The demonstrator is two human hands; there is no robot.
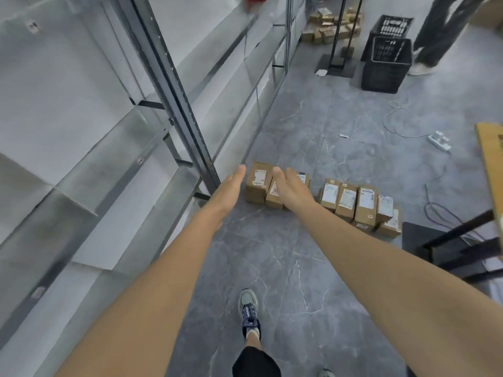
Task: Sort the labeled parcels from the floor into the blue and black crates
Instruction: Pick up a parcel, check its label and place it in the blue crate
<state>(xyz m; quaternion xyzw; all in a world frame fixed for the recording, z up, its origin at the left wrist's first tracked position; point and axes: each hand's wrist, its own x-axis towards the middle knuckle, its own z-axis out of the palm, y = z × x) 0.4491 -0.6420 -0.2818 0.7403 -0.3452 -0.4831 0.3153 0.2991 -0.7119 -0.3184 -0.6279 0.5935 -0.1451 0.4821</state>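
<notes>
Two black crates (388, 53) stand far beyond the right hand (291, 189); contents not discernible. Parcels (345, 198) lie in a row on the floor (285, 254), from the fingertips rightward, labels up, long axes pointing away from the person. Both hands are released, fingers straight. The left hand (231, 186) is beside the shelving (174, 85); open floor lies below the arms.

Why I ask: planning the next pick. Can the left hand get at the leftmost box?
Probably yes: the open left hand points at the leftmost box, nothing between them, though the shelf post stands close.
</notes>
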